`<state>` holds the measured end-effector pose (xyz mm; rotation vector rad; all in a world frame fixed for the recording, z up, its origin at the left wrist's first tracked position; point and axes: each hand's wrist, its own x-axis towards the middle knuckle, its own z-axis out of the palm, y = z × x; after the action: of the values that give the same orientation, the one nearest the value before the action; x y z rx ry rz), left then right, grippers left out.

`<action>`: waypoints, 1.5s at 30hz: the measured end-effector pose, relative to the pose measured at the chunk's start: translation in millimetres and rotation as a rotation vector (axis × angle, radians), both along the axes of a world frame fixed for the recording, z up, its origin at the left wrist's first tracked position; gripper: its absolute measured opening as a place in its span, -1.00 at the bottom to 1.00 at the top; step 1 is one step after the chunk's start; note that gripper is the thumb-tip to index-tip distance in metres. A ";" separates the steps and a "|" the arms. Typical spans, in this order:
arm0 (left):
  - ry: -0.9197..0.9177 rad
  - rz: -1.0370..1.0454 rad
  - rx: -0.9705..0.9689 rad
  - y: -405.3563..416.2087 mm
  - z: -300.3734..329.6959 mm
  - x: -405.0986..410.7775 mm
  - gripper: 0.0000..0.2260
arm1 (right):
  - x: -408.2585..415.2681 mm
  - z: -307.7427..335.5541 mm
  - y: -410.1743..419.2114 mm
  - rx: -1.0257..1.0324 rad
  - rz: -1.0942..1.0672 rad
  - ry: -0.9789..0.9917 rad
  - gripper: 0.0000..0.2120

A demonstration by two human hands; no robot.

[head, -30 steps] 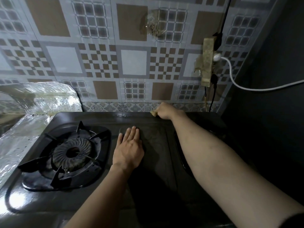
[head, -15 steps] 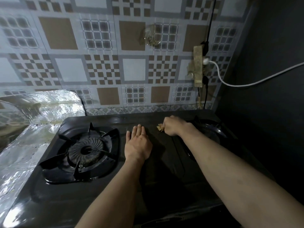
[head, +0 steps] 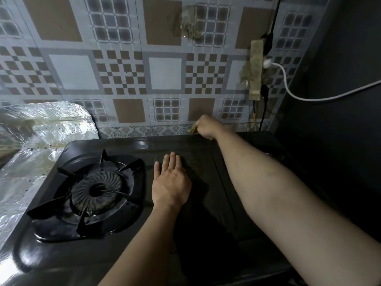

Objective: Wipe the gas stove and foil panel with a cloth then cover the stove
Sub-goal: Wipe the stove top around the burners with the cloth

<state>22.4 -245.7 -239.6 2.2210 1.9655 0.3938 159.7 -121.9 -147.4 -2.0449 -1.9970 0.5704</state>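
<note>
While crinkled foil panel (head: 41,129) lines the far left, the black gas stove (head: 127,254) sits beside it, burner (head: 95,189) on its left half. Left hand (head: 171,185) rests flat, fingers straight, mid-stove. Right hand (head: 207,126) grips a yellowish cloth (head: 192,129) at the stove's back edge.

A wall of grey-and-brown patterned square tiles (head: 165,73) fills the back, with a narrow floral border strip (head: 144,131) along its base. A yellowed, grimy power strip (head: 256,69) hangs at the right, a white cable (head: 288,87) curving from it across a dark, unlit side wall (head: 340,79).
</note>
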 end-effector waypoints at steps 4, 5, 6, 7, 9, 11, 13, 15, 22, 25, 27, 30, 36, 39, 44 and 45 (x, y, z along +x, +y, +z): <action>0.003 -0.002 -0.009 0.5 2.4 0.5 -0.47 | -10.2 -21.5 -11.0 -0.063 0.034 -0.119 -0.76; 0.008 -0.005 -0.012 -0.5 3.9 -0.1 -0.47 | -10.0 -21.5 -18.1 -0.061 0.027 -0.139 -0.75; 0.015 -0.009 -0.012 -1.1 4.9 -0.2 -0.47 | -9.4 -20.3 -26.8 -0.058 0.016 -0.149 -0.74; 0.019 -0.014 -0.016 -0.5 5.7 0.4 -0.47 | -8.5 -19.7 -35.4 -0.058 0.004 -0.152 -0.74; 0.031 -0.022 -0.033 -2.6 7.8 -1.6 -0.47 | -8.2 -20.7 -59.2 -0.068 -0.023 -0.142 -0.72; 0.031 -0.022 -0.037 -2.6 6.7 -1.2 -0.47 | -6.4 -22.8 -83.8 -0.067 -0.044 -0.117 -0.68; 0.017 -0.017 -0.040 -2.5 6.5 -1.7 -0.47 | -3.3 -23.6 -110.9 -0.075 -0.059 -0.069 -0.65; 0.015 -0.014 -0.045 -3.2 7.3 -1.5 -0.48 | 0.5 -25.3 -138.7 -0.095 -0.069 -0.034 -0.65; 0.015 -0.029 -0.085 -10.3 14.4 -2.5 -0.46 | 5.9 -27.9 -240.1 -0.162 -0.033 -0.008 -0.61; 0.019 -0.026 -0.103 -12.8 18.1 -2.5 -0.48 | 10.8 -29.7 -273.9 -0.181 0.013 0.038 -0.51; 0.025 -0.024 -0.104 -14.7 20.5 -2.9 -0.48 | 11.8 -29.4 -294.1 -0.181 0.016 0.092 -0.43; 0.026 -0.033 -0.117 -14.7 22.0 -2.9 -0.49 | 11.3 -32.0 -322.9 -0.177 0.042 0.099 -0.44; 0.007 -0.024 -0.097 -13.2 21.2 -2.9 -0.49 | 22.4 0.3 -325.9 -0.372 0.092 0.077 -0.70; 0.015 -0.024 -0.079 -14.3 20.4 -2.4 -0.49 | 23.5 43.7 -292.7 -0.604 0.206 0.038 -0.71; 0.013 -0.023 -0.062 -7.8 15.1 -0.9 -0.49 | 14.2 69.5 -152.2 -0.307 0.173 -0.024 -0.79; 0.013 -0.016 -0.057 -6.3 13.3 -0.6 -0.49 | 9.1 64.8 -120.4 -0.230 0.159 -0.035 -0.81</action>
<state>21.8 -252.0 -226.3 2.2082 1.9394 0.3174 168.8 -242.3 -82.6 -2.0439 -2.2200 0.8377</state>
